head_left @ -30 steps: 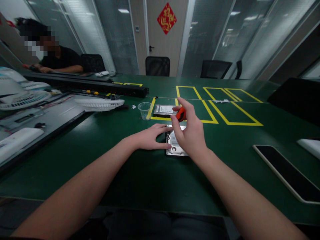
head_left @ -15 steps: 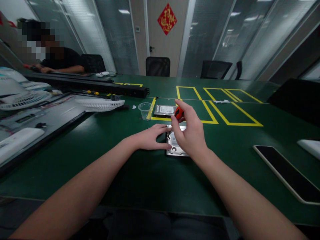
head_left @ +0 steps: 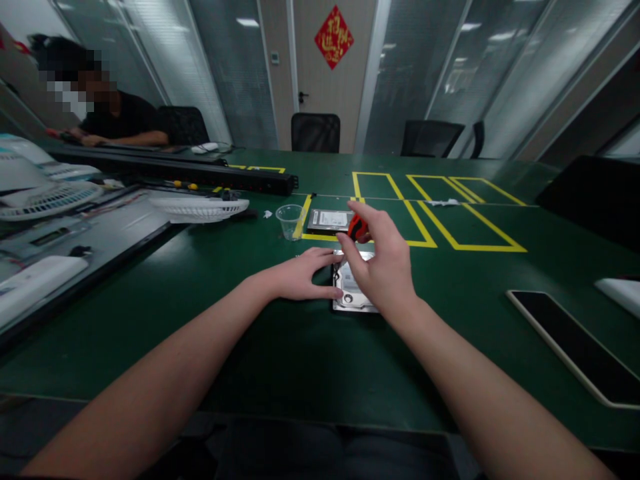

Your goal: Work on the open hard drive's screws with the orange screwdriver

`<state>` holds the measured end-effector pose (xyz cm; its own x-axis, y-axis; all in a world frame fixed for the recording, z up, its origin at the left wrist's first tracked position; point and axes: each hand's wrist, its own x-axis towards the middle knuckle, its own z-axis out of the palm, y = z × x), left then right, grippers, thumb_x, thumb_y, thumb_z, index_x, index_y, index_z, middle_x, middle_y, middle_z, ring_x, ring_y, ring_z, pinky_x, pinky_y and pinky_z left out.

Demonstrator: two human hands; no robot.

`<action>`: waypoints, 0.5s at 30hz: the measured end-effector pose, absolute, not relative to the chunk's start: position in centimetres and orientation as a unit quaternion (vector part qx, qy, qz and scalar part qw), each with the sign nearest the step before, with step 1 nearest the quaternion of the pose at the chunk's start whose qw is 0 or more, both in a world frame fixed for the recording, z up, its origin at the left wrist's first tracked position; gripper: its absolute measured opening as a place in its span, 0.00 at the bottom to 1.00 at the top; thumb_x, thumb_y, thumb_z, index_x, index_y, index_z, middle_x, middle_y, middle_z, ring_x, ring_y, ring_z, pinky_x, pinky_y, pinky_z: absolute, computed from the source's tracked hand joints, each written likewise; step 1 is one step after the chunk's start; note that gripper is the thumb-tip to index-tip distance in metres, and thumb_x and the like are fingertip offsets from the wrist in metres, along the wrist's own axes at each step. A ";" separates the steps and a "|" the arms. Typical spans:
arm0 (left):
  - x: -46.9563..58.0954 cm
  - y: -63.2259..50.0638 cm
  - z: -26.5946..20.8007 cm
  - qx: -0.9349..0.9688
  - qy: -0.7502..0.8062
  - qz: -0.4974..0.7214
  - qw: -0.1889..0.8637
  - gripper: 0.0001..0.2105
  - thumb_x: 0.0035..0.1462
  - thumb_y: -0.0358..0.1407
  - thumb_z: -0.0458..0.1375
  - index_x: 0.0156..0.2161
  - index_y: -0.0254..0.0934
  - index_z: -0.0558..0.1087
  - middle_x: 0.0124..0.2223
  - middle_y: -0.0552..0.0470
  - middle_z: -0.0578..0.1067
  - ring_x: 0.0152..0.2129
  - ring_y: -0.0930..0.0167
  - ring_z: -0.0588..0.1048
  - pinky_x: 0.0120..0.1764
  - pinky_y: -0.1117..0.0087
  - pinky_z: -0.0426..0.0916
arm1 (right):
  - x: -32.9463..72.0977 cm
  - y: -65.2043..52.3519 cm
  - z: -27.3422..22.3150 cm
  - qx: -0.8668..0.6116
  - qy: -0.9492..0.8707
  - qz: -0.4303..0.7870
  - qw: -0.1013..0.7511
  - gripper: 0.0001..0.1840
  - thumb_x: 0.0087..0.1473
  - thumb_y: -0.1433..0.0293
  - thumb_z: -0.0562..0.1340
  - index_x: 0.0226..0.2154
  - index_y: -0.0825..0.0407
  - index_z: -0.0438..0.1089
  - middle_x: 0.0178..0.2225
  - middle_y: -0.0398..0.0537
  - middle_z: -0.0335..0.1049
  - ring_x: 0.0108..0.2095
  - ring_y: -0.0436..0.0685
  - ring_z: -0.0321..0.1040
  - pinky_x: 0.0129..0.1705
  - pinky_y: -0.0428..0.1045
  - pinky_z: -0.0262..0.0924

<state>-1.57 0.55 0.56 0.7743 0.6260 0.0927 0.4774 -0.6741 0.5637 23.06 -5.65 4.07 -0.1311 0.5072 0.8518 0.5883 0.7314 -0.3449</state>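
Note:
A silver hard drive lies flat on the green table in front of me, its right part hidden behind my right hand. My left hand grips its left side, thumb and index finger resting spread along that edge. Held upright above the drive by my right hand is a screwdriver with a red and black handle, pinched between thumb and fingers. Its tip is hard to make out against the drive. Just behind, a second hard drive sits inside a yellow taped outline.
A clear plastic cup stands left of the second drive. White fans, a metal panel and black bars crowd the left side. At right lies a phone-like dark slab. A person sits at the far left.
My right hand and the screwdriver handle have shifted slightly, the thumb and handle turning a little left. My left hand and the drive stay in place.

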 end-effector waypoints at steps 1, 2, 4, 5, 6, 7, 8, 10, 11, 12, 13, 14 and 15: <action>-1.6 0.6 0.6 0.905 0.304 0.138 0.264 0.50 0.74 0.71 0.73 0.89 0.50 0.71 0.92 0.37 0.69 0.90 0.39 0.64 0.90 0.31 0.61 | 23.0 -5.7 4.1 -0.364 -0.750 -0.035 0.551 0.29 0.81 0.69 0.66 0.79 0.41 0.76 0.64 0.57 0.88 0.59 0.70 0.88 0.63 0.68 0.90; -1.6 0.6 0.6 0.905 0.303 0.136 0.265 0.50 0.74 0.71 0.73 0.89 0.49 0.70 0.92 0.36 0.69 0.90 0.39 0.65 0.90 0.31 0.61 | 23.0 -5.7 4.1 -0.361 -0.750 -0.033 0.553 0.31 0.81 0.70 0.65 0.80 0.41 0.75 0.66 0.58 0.88 0.61 0.71 0.88 0.65 0.70 0.90; -1.6 0.6 0.6 0.905 0.304 0.133 0.267 0.51 0.74 0.71 0.73 0.89 0.49 0.71 0.92 0.36 0.68 0.90 0.39 0.65 0.90 0.32 0.61 | 23.0 -5.7 4.0 -0.358 -0.751 -0.026 0.554 0.33 0.81 0.71 0.63 0.82 0.41 0.72 0.71 0.59 0.87 0.65 0.73 0.88 0.69 0.73 0.89; -1.7 0.6 0.6 0.904 0.305 0.133 0.269 0.50 0.74 0.71 0.73 0.89 0.49 0.71 0.92 0.36 0.68 0.90 0.39 0.65 0.90 0.32 0.61 | 23.0 -5.7 4.0 -0.358 -0.752 -0.023 0.552 0.35 0.81 0.71 0.63 0.84 0.41 0.71 0.73 0.60 0.86 0.67 0.73 0.88 0.71 0.73 0.89; -1.7 0.7 0.6 0.903 0.306 0.135 0.270 0.50 0.74 0.72 0.74 0.89 0.49 0.72 0.92 0.36 0.68 0.89 0.38 0.66 0.90 0.31 0.62 | 23.0 -5.8 3.9 -0.360 -0.753 -0.020 0.550 0.36 0.81 0.72 0.62 0.85 0.41 0.69 0.74 0.59 0.86 0.68 0.73 0.88 0.71 0.73 0.89; -1.6 0.7 0.6 0.903 0.306 0.138 0.270 0.50 0.74 0.71 0.74 0.88 0.50 0.73 0.92 0.36 0.69 0.89 0.38 0.66 0.90 0.30 0.62 | 23.0 -5.8 3.9 -0.362 -0.753 -0.018 0.549 0.37 0.81 0.72 0.62 0.86 0.41 0.68 0.75 0.59 0.86 0.68 0.72 0.88 0.72 0.73 0.89; -1.6 0.7 0.5 0.902 0.304 0.143 0.270 0.49 0.74 0.71 0.75 0.88 0.50 0.73 0.91 0.36 0.70 0.89 0.38 0.67 0.89 0.30 0.63 | 23.0 -5.8 3.8 -0.362 -0.753 -0.017 0.549 0.38 0.81 0.72 0.62 0.86 0.41 0.67 0.75 0.59 0.85 0.68 0.72 0.88 0.72 0.72 0.88; -1.6 0.7 0.5 0.904 0.296 0.150 0.271 0.48 0.74 0.69 0.75 0.87 0.50 0.74 0.90 0.36 0.72 0.88 0.38 0.69 0.89 0.30 0.64 | 23.0 -5.7 3.7 -0.357 -0.752 -0.014 0.554 0.38 0.81 0.72 0.62 0.86 0.42 0.67 0.76 0.60 0.85 0.69 0.72 0.88 0.73 0.72 0.88; -1.5 0.7 0.5 0.904 0.292 0.152 0.271 0.47 0.74 0.69 0.76 0.87 0.49 0.74 0.89 0.36 0.72 0.87 0.39 0.69 0.89 0.31 0.64 | 23.1 -5.7 3.7 -0.354 -0.752 -0.013 0.556 0.37 0.81 0.72 0.62 0.86 0.42 0.67 0.76 0.60 0.84 0.69 0.72 0.88 0.73 0.72 0.87; -1.5 0.7 0.5 0.905 0.292 0.152 0.271 0.47 0.74 0.68 0.75 0.87 0.49 0.74 0.89 0.36 0.72 0.88 0.39 0.69 0.89 0.32 0.64 | 23.1 -5.6 3.7 -0.352 -0.752 -0.012 0.558 0.37 0.81 0.72 0.63 0.86 0.42 0.67 0.76 0.60 0.84 0.69 0.72 0.88 0.74 0.72 0.87; -1.4 0.6 0.5 0.904 0.294 0.151 0.270 0.48 0.74 0.69 0.75 0.87 0.49 0.74 0.89 0.36 0.72 0.88 0.39 0.69 0.89 0.32 0.64 | 23.1 -5.5 3.6 -0.352 -0.752 -0.012 0.558 0.36 0.81 0.71 0.63 0.85 0.42 0.68 0.76 0.60 0.85 0.69 0.73 0.88 0.73 0.73 0.87; -1.4 0.6 0.5 0.903 0.298 0.149 0.270 0.48 0.74 0.69 0.75 0.87 0.48 0.74 0.90 0.36 0.72 0.88 0.39 0.68 0.89 0.32 0.64 | 23.2 -5.4 3.6 -0.351 -0.752 -0.015 0.558 0.35 0.81 0.70 0.65 0.84 0.41 0.69 0.75 0.60 0.85 0.68 0.73 0.88 0.73 0.73 0.87; -1.4 0.6 0.6 0.903 0.302 0.146 0.269 0.48 0.73 0.70 0.75 0.87 0.48 0.74 0.90 0.36 0.71 0.89 0.38 0.68 0.89 0.31 0.64 | 23.2 -5.4 3.6 -0.349 -0.753 -0.020 0.558 0.34 0.81 0.69 0.66 0.83 0.41 0.70 0.73 0.59 0.86 0.67 0.73 0.88 0.72 0.72 0.88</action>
<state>-1.40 0.57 0.57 0.7750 0.6239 0.1009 0.4672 -0.6730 0.5734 23.17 -5.37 3.61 -0.1335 0.5033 0.8537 0.5482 0.7552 -0.3595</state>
